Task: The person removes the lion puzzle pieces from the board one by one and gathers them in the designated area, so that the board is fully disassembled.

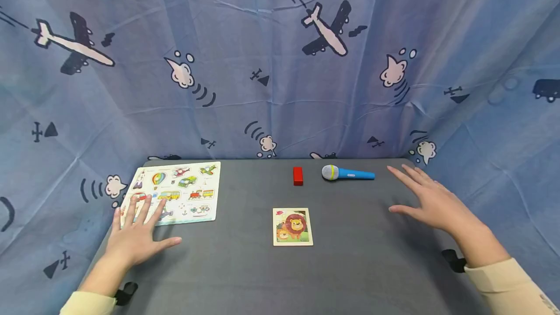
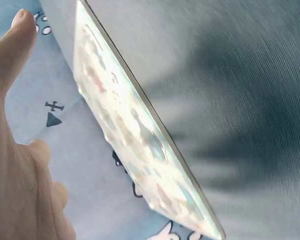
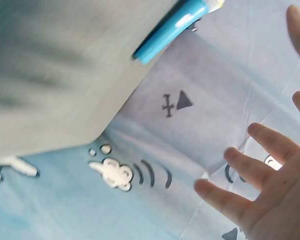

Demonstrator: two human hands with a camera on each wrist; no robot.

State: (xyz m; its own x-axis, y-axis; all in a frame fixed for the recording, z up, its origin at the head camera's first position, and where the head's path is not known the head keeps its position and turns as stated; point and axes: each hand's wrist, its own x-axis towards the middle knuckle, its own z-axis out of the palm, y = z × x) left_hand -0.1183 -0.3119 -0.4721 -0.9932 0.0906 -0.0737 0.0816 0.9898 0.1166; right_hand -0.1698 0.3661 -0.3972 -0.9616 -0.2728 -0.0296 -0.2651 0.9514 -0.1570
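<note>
- Over at the left side of the desk (image 1: pixel 245 271), the picture board (image 1: pixel 185 193) lies flat, covered in little vehicles. The left hand (image 1: pixel 135 239) hovers over its near corner, fingers spread wide, holding nothing. Side-on, there's a gap between palm and board.
- Across on the right, the right hand (image 1: pixel 430 201) is also spread wide with nothing in it, near the handle end of the blue microphone (image 1: pixel 350 174) but not touching.
- Between them: a small red block (image 1: pixel 298 176) left of the mic, and a square lion puzzle (image 1: pixel 293 227) closer to the person.
- Hovering well, imo: wrists loose, fingertips clear, so nothing gets knocked.
- Board looks thin, so I'd come at it from an edge, thumb on one face, fingers on the other. Poking down on top seems useless.
- Mic's probably prone to rolling; I'd wrap the handle, gently.
</note>
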